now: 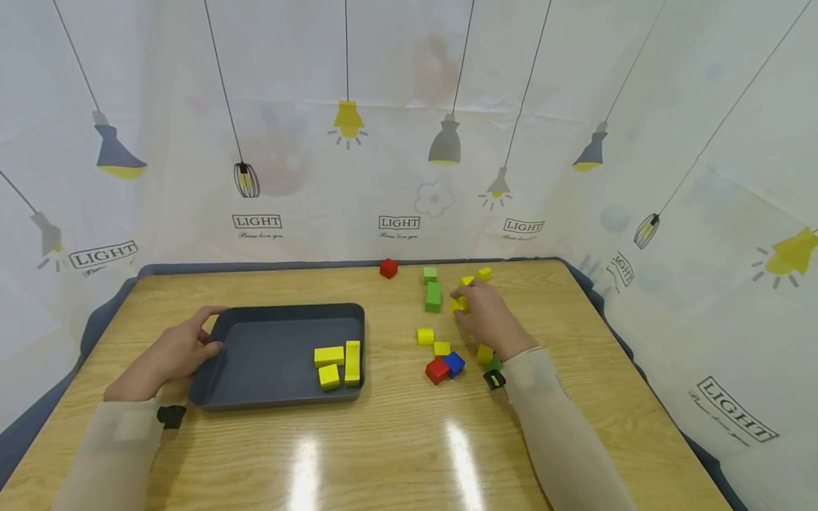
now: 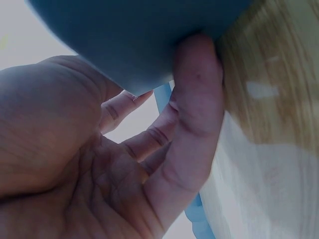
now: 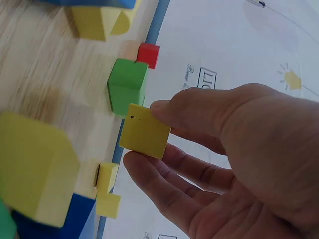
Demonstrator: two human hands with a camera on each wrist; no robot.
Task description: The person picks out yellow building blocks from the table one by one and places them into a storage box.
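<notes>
My left hand [image 1: 175, 351] holds the left end of the dark grey tray [image 1: 268, 348]. In the left wrist view, fingers [image 2: 194, 109] touch the tray's outer wall, close over the tabletop. Three yellow blocks [image 1: 329, 357] lie in the tray's right end. Off to the tray's right, my right hand [image 1: 491, 316] pinches a yellow block [image 3: 144, 132] between thumb and fingers. Green blocks [image 1: 433, 297] stand just left of that hand, and more yellow blocks [image 1: 484, 273] lie behind it.
Nearer on the table, a red block [image 1: 437, 370] and a blue block [image 1: 454, 363] sit together, with yellow blocks [image 1: 425, 336] behind. A yellow block [image 1: 484, 354] and a green block [image 1: 494, 364] lie by the right wrist. Another red block [image 1: 388, 268] is at the back edge.
</notes>
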